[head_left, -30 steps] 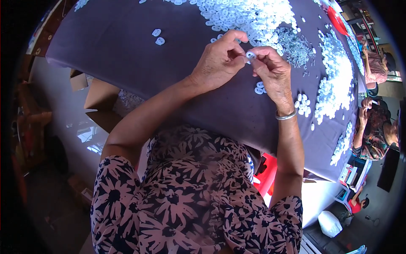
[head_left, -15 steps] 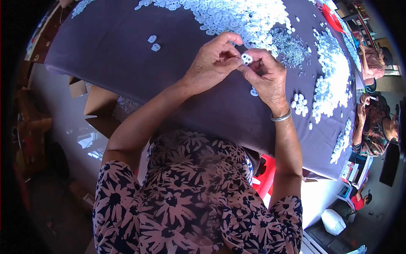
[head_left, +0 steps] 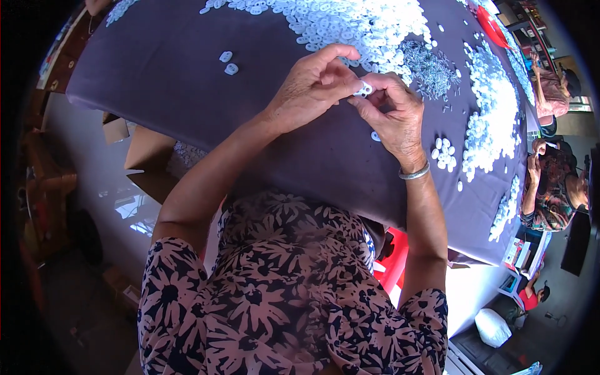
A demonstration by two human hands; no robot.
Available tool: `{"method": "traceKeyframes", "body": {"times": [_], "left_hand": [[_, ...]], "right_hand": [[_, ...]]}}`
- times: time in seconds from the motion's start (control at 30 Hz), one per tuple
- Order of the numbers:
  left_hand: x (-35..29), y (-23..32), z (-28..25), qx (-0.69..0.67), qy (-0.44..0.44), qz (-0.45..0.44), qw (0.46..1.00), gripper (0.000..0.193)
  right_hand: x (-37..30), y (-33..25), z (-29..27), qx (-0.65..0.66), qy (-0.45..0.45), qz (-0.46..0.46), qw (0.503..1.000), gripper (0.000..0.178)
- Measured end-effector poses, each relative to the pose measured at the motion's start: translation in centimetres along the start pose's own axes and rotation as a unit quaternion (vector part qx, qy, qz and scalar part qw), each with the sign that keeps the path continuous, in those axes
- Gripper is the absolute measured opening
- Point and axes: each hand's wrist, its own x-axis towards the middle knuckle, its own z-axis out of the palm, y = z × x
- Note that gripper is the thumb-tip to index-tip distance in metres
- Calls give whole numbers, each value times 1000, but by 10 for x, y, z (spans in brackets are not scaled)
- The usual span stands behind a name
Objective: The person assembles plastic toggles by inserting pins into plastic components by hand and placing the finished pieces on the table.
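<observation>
Above the dark cloth, my right hand (head_left: 390, 106) pinches a small white oval plastic piece (head_left: 364, 90) with two dark round holes between thumb and index finger. My left hand (head_left: 319, 84) meets it from the left, thumb and fingertips pressed together against the piece's left end, index finger arched above. Whatever the left fingertips pinch is hidden. Just beyond the hands spreads a large heap of similar white two-holed pieces (head_left: 350, 25). Right of that lies a pile of tiny metal springs or pins (head_left: 430, 70). Partly behind my right hand, a white piece (head_left: 375, 136) rests on the cloth.
Two loose white pieces (head_left: 229, 62) lie at left on the dark tablecloth (head_left: 169, 81). At right are a small cluster of white ovals (head_left: 444, 154), a bright white heap (head_left: 490, 119) and a red dish (head_left: 492, 26). Another person (head_left: 553, 181) sits beyond the table's right edge.
My left fingertips have shifted slightly right over the white piece, covering more of its left end. The piece has tilted a little. My right hand stays almost in place.
</observation>
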Motion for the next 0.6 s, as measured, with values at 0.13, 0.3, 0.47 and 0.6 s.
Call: {"method": "traceKeyframes", "body": {"times": [0.13,0.3,0.47,0.6], "left_hand": [[2,-7,1,16,4,18,1000,35],[1,-10,3,23,21,4,1000,33],[0,-13,6,-27,20,-5,999,33],[-1,-7,6,48,20,-7,999,33]], "right_hand": [[1,-3,1,-64,-9,-31,997,33],[0,-10,4,-122,-7,-42,992,38],[-1,-9,1,-167,-27,-41,985,42],[1,-5,-2,-262,-80,-95,957,32]]}}
